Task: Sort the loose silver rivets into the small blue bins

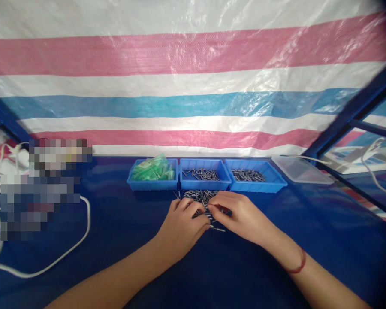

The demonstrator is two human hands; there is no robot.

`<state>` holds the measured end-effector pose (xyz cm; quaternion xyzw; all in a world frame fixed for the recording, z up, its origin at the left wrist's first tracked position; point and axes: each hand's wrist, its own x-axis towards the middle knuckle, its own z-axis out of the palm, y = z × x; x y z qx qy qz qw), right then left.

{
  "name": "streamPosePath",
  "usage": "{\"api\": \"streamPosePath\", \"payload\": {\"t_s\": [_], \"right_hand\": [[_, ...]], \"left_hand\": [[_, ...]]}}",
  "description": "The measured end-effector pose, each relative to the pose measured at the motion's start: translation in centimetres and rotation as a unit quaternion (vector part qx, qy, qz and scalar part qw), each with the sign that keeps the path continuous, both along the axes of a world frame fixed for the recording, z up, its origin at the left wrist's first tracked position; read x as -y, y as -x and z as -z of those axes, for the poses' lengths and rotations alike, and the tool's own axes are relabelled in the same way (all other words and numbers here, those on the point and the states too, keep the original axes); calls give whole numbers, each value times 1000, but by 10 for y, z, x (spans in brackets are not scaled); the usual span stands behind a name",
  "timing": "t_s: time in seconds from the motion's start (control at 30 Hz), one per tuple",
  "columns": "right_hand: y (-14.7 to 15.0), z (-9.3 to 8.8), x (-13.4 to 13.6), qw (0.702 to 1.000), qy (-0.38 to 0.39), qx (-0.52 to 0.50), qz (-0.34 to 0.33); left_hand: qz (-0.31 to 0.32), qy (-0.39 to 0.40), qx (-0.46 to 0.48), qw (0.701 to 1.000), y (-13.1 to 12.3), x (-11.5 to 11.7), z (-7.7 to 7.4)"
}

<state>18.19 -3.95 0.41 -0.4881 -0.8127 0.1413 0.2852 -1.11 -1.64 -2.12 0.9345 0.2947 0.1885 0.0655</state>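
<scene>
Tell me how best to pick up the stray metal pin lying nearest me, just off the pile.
Pinch the stray pin across the middle of its thin shaft, coming straight down from above. It lies flat on the blue table, clear of the pile, so both long sides look free. The right hand is nearest.

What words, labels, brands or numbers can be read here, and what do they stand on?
None can be read.
Striped pink, white and blue plastic sheet: no print.
Three blue plastic trays: no labels visible.
Clear plastic box: no visible marking.
Loose small grey metal pins: too small to tell.
Blocky blurred patch at the left: unreadable.
</scene>
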Motion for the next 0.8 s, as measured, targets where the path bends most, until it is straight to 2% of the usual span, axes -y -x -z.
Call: {"api": "streamPosePath", "payload": {"t_s": [0.17, 0.3, 0.4, 0.6, 0.8], "right_hand": [[4, 1, 1, 991, 57, -119, 17], [12, 9, 1, 959, 120, -258, 20], [18, 14, 1, 936, 139, -323, 17], [23, 12, 3, 913, 163, -373, 13], [23, 11, 4, 917, 144, -368, 49]], "left_hand": [[-55, 20, 67, 996, 3, -6, -10], [-77, 51, 126, 988, 4, -7, -12], [-67, 77, 147, 984, 3, -5, -10], [-74, 128, 205, 967, 2, -2, -11], [-76, 179, 235, 952, 3, -3, -13]]}}
